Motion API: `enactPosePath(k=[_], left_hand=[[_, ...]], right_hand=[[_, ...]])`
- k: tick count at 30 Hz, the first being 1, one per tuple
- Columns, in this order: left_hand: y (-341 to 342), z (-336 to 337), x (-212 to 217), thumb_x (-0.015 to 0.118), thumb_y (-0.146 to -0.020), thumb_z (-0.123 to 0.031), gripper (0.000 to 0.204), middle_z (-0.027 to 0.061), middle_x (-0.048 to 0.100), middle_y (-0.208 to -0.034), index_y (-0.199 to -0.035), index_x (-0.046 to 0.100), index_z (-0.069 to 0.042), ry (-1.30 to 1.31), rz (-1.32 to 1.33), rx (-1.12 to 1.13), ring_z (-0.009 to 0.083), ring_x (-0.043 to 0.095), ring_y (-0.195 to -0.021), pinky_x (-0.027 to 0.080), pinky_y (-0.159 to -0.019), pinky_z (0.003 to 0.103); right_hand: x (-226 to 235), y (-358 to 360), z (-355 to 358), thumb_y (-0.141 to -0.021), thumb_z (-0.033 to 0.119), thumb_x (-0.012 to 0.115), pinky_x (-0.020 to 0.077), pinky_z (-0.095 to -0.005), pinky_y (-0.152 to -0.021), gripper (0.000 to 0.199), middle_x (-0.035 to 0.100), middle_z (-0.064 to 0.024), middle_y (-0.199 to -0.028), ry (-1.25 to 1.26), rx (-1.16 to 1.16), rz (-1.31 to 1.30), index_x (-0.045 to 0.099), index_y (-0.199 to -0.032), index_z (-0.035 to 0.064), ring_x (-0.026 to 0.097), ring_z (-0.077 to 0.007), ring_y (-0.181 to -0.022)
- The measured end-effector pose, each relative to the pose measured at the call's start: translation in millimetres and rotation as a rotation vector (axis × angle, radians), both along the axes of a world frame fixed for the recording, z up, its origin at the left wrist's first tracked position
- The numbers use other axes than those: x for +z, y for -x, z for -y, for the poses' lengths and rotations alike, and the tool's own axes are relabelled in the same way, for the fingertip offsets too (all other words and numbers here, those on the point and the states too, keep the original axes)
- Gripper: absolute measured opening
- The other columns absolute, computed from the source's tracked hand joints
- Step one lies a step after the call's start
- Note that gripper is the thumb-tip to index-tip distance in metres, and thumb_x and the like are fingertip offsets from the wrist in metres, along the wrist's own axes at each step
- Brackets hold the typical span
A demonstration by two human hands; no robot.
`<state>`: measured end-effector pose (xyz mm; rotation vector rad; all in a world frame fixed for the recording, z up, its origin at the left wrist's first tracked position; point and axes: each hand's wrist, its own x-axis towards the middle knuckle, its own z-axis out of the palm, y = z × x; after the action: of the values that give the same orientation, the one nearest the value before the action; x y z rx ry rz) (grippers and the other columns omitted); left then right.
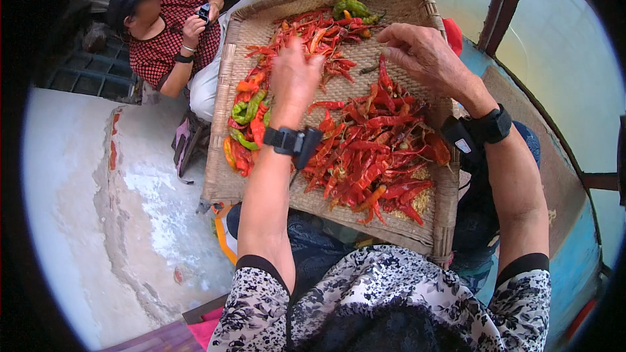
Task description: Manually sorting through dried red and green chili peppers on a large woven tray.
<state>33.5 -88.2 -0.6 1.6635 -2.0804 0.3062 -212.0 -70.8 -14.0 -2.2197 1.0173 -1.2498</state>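
A woven tray is in front of me, bearing red chillies. My left hand is over its left part, above the smaller chillies; motion smears its fingers, so I cannot tell whether it holds anything. Over the far right part is my right hand, its fingers bent and the thumb apart from the index finger, with nothing visible between them. Just below that thumb lies a red chilli. The largest heap of dark red chillies fills the near right. Green and orange peppers lie along the left side.
Beyond the tray's left edge sits another person, holding a small dark device. Green peppers lie at the tray's far end, and pale seeds near its right corner. A pale wall with a dark frame stands at right.
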Motion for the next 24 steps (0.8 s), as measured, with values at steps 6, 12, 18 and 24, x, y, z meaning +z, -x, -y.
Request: enactPosePath(k=[6,12,18,24], left_hand=[[44,-34,-14,0.063,-0.084,-0.041,0.035,0.0162,0.067,-0.090,-0.089,0.069,-0.006,-0.824,0.159,-0.120,0.0334,0.064,-0.083,0.049,-0.074,0.043],[16,-27,-29,0.065,-0.083,-0.030,0.028,0.0091,0.070,-0.081,-0.092,0.072,-0.004,-0.694,-0.304,-0.270,0.0227,0.065,-0.074,0.049,-0.069,0.038],[-19,9,-9,0.063,-0.087,-0.028,0.027,0.0030,0.067,-0.078,-0.099,0.070,-0.004,-0.511,-0.687,-0.128,0.0129,0.061,-0.073,0.049,-0.068,0.030],[6,31,-18,0.060,-0.087,-0.019,0.031,0.0142,0.061,-0.113,-0.116,0.062,-0.009,-0.199,-0.193,-0.081,0.0294,0.060,-0.103,0.049,-0.088,0.039]], right_hand=[[5,-1,-4,-0.087,0.011,0.059,0.0517,-0.0398,-0.069,0.018,0.065,-0.0186,-0.084,-0.027,0.024,-0.080,0.062,-0.099,-0.0020,0.065,-0.0330,-0.077],[3,1,-3,-0.089,0.013,0.059,0.0502,-0.0370,-0.068,0.019,0.063,-0.0164,-0.082,-0.031,0.019,-0.106,0.062,-0.101,-0.0017,0.062,-0.0286,-0.074],[-2,4,1,-0.093,0.016,0.057,0.0497,-0.0343,-0.068,0.020,0.063,-0.0137,-0.084,0.027,0.007,-0.046,0.061,-0.104,-0.0012,0.061,-0.0246,-0.074],[12,11,3,-0.088,0.013,0.059,0.0507,-0.0380,-0.068,0.017,0.065,-0.0190,-0.083,0.027,-0.086,0.014,0.063,-0.097,-0.0014,0.065,-0.0320,-0.075]])
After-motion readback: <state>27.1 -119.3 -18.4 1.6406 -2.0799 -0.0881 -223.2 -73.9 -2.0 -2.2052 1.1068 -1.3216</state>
